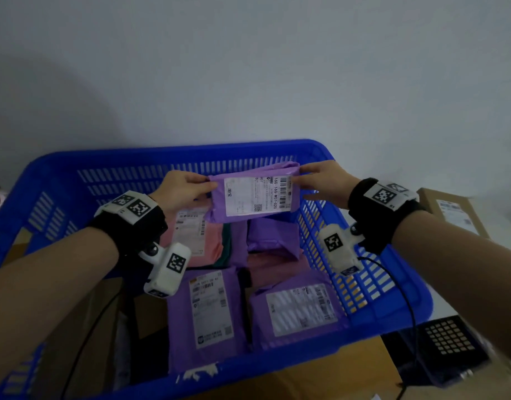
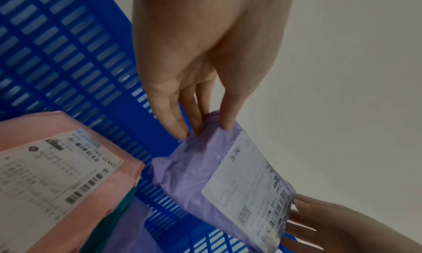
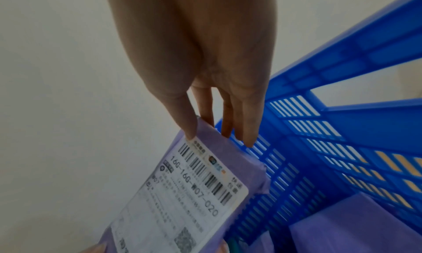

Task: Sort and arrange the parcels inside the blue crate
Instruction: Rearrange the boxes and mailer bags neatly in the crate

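A small purple parcel (image 1: 255,194) with a white barcode label hangs over the far end of the blue crate (image 1: 60,174), label facing me. My left hand (image 1: 188,187) pinches its left edge, thumb on the front and fingers behind. My right hand (image 1: 312,179) pinches the right edge the same way. The left wrist view shows the purple parcel (image 2: 194,170) under my left hand's fingertips (image 2: 182,132). In the right wrist view the thumb sits by the barcode on the parcel (image 3: 223,152). Below lie a pink parcel (image 1: 196,235) and purple parcels (image 1: 208,310) (image 1: 300,310).
More purple parcels (image 1: 273,238) lie in the crate's middle. A dark green packet (image 1: 226,241) shows beside the pink one. A brown carton (image 1: 453,212) with a label stands right of the crate, a dark device (image 1: 448,342) near its front right corner. A pale wall rises behind.
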Demonstrator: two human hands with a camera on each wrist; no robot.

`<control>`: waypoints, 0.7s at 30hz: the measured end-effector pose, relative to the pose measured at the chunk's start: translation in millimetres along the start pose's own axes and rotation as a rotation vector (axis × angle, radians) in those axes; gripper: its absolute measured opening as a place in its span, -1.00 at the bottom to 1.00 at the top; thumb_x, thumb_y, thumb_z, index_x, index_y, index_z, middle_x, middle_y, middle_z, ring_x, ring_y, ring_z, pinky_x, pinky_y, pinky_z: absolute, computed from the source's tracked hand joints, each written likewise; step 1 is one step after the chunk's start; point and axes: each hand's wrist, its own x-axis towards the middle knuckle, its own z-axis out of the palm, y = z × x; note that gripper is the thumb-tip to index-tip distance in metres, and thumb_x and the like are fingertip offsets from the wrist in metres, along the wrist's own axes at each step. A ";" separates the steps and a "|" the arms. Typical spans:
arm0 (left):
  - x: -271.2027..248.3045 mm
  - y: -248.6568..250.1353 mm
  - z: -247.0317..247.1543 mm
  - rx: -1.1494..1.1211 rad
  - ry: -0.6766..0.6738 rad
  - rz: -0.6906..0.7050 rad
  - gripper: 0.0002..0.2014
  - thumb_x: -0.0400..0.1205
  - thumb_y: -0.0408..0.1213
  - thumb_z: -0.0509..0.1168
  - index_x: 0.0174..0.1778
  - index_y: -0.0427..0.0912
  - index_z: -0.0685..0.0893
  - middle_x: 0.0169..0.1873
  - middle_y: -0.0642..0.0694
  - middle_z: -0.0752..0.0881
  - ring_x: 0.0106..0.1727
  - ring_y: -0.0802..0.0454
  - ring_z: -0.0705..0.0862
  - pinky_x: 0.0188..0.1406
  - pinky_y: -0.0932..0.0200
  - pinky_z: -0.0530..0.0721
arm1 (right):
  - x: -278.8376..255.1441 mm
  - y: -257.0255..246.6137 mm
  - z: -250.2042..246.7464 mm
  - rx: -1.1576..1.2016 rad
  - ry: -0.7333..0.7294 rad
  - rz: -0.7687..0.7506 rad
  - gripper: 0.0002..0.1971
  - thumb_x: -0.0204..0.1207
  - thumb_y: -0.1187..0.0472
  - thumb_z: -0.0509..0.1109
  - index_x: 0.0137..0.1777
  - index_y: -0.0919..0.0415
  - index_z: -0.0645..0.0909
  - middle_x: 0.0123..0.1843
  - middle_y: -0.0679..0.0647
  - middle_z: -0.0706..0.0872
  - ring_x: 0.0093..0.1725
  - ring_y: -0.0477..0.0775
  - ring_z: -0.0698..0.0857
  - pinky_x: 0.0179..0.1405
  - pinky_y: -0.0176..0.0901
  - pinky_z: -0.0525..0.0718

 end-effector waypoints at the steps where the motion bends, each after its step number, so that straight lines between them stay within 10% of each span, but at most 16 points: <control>1: -1.6 -3.2 0.9 0.012 -0.012 -0.022 -0.70 0.58 -0.43 0.37 0.22 -0.46 0.64 -0.03 -0.26 0.77 -0.20 0.07 0.76 -0.23 0.31 0.79 | -1.4 3.6 -1.5 0.002 -0.052 0.025 -0.71 0.60 0.31 0.34 0.29 0.35 0.62 0.06 0.17 0.70 -0.08 0.03 0.67 0.07 -0.02 0.64; 7: -10.9 -19.0 10.7 0.004 -0.112 -0.171 -0.89 0.55 -0.42 0.40 -0.04 -0.34 0.69 0.03 -0.27 0.76 -0.10 -0.01 0.76 -0.20 0.29 0.79 | -12.3 23.5 -13.4 -0.040 -0.220 0.116 -0.89 0.62 0.39 0.27 0.01 0.31 0.64 -0.19 0.12 0.68 -0.20 0.08 0.63 0.01 -0.01 0.67; 12: -17.2 -32.2 22.6 -0.016 -0.243 -0.282 -0.90 0.55 -0.40 0.40 -0.09 -0.17 0.62 -0.01 -0.28 0.76 -0.19 -0.01 0.79 -0.09 0.20 0.78 | -20.4 33.1 -15.3 -0.157 -0.176 0.189 -0.51 0.60 0.41 0.30 0.52 0.24 0.36 0.10 0.30 0.64 -0.07 0.24 0.70 -0.21 -0.11 0.78; 16: -24.1 -44.7 30.0 0.123 -0.462 -0.426 -0.71 0.52 -0.33 0.41 0.14 -0.34 0.69 0.08 -0.28 0.79 0.00 -0.05 0.80 -0.08 0.21 0.79 | -24.5 42.9 -14.4 -0.366 -0.281 0.283 -0.57 0.58 0.31 0.37 0.44 0.26 0.47 -0.12 0.16 0.73 -0.22 0.11 0.74 -0.01 0.05 0.80; 21: -33.4 -51.6 43.7 0.236 -0.585 -0.525 -0.73 0.50 -0.31 0.43 0.07 -0.34 0.73 0.02 -0.25 0.82 0.12 -0.12 0.78 0.13 0.09 0.75 | -27.3 57.9 -5.9 -0.625 -0.436 0.377 -0.67 0.53 0.21 0.44 0.26 0.31 0.64 -0.19 0.14 0.77 -0.38 0.01 0.77 -0.34 -0.19 0.80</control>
